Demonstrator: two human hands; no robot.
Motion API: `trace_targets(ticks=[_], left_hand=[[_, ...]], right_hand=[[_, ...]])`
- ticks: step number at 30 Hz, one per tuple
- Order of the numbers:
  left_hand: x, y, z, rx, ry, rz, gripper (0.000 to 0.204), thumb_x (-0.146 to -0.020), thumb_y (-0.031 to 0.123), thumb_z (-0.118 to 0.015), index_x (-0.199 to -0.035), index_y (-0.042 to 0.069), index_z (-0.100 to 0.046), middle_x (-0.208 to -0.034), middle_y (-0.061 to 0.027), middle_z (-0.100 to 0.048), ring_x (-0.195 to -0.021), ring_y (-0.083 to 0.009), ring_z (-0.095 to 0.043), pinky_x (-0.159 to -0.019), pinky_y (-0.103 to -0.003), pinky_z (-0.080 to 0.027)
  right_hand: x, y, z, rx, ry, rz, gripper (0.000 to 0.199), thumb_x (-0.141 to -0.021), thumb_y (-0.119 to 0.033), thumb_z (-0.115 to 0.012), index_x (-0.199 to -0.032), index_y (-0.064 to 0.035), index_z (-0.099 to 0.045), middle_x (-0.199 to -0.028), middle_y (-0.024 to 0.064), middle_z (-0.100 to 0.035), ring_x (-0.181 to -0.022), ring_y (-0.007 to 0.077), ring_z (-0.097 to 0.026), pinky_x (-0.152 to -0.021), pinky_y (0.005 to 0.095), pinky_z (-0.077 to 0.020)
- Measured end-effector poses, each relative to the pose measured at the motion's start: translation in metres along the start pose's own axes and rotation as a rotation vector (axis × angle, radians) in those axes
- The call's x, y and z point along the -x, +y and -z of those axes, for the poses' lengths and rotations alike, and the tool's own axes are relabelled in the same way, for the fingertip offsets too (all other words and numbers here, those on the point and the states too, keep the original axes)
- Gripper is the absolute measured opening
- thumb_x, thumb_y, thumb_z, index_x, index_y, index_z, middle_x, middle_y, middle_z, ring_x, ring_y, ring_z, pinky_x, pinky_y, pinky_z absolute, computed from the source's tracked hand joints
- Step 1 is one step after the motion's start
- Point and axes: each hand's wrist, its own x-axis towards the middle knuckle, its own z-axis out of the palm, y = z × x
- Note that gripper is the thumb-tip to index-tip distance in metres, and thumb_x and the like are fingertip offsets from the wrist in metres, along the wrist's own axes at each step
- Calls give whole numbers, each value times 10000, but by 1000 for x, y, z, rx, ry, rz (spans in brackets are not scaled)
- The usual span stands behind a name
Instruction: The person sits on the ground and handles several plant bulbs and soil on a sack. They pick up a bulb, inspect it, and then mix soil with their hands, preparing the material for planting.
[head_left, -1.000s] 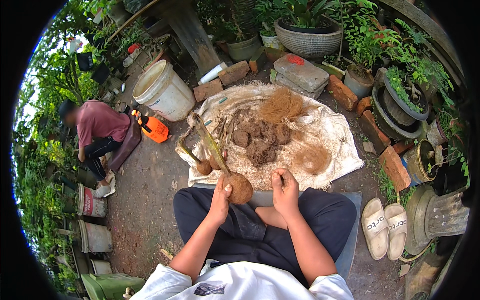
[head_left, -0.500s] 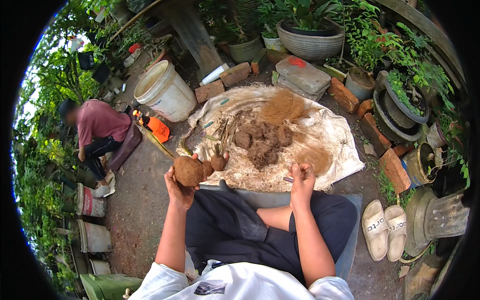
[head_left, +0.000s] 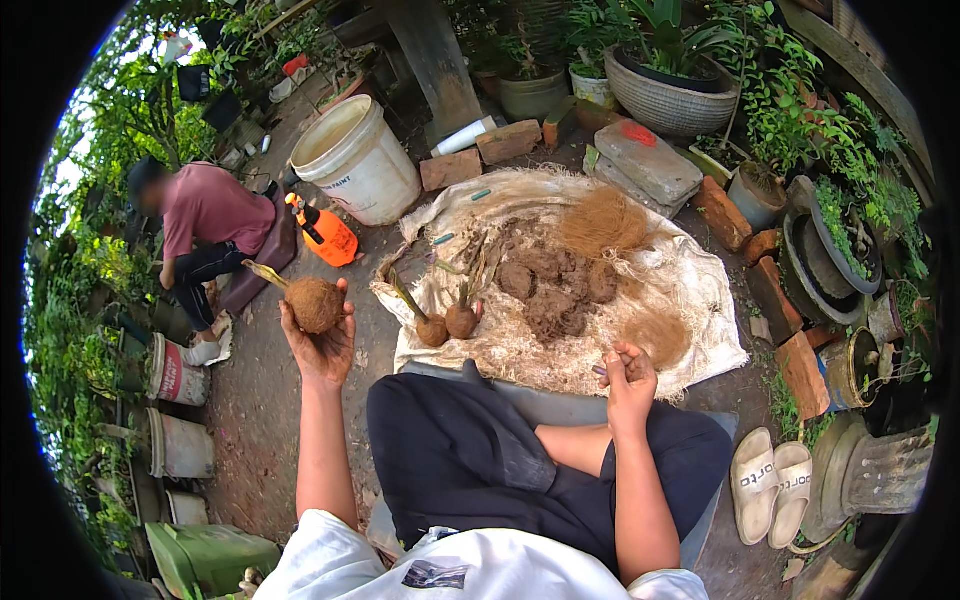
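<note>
My left hand (head_left: pixel 326 352) cups a round, brown, fibre-covered plant ball (head_left: pixel 314 305) from below, off to the left of the sack. A yellowish-green shoot sticks out of the ball toward the upper left. My right hand (head_left: pixel 630 382) is closed above my right knee, pinching a small, thin, purplish stick (head_left: pixel 600 371) whose kind I cannot make out. Two smaller plant balls, one with a green shoot (head_left: pixel 432 330) and one beside it (head_left: pixel 461 321), rest on the near left edge of the pale woven sack (head_left: pixel 715 340).
Dark moist soil (head_left: pixel 555 310) and a tuft of brown fibre (head_left: pixel 603 222) lie on the sack. Beyond stand an orange spray bottle (head_left: pixel 328 238), a white bucket (head_left: pixel 375 175) and bricks (head_left: pixel 510 142). Sandals (head_left: pixel 755 485) lie at right. Another person (head_left: pixel 215 220) sits at far left.
My left hand has carried the plant ball left and away from the two smaller ones, which now show fully. The view has shifted slightly. My right hand keeps its pinch.
</note>
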Motion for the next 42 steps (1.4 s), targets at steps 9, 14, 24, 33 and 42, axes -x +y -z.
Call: trace_targets(ticks=[9,14,24,33,42], left_hand=[[-31,6,90,-388,322,-154,652,-914,587,-570,-1389,154,-463,-1267,-118,-610,-1147,-242,-622,-896,-396,-538],[-47,-10,138,-626,508,-165,684,-923,490,-621,-1464,133,-402,-1377,-106,-510,-1248,-242,-546,-998,-410,-481],[-153,-99,190,-1039,214,-28,673,-799,297,-841,-1296,-1,-499,-1188,-133,-625,-1094,-221,-625,-943,-352,-501],[-184,-150,176,-1124,-123,85,810,-759,263,-874,-1353,-79,-442,-1184,-164,-640,-1097,-234,-636,-964,-360,-505],[-179,-155,181,-1782,-420,74,891,-713,547,-836,-1328,-19,-527,-1235,-259,-605,-1188,-405,-569,-1017,-473,-440]], right_hand=[[-8,16,-5,170,55,-87,148,-1011,-120,-597,-1115,-21,-634,-836,3,-600,-746,64,-567,-621,225,-451],[-11,32,-8,276,53,-130,130,-1018,-98,-571,-1109,-22,-623,-879,-6,-613,-773,59,-566,-642,213,-447],[-13,47,-10,419,36,-174,128,-1009,-90,-567,-1098,-16,-621,-831,-18,-576,-684,39,-471,-598,212,-395],[-15,55,-7,467,6,-188,124,-1004,-86,-579,-1080,-6,-636,-831,-12,-592,-692,44,-482,-620,213,-405],[-16,65,-1,568,-64,-219,143,-977,-49,-605,-1099,13,-646,-852,-9,-612,-724,50,-516,-664,219,-441]])
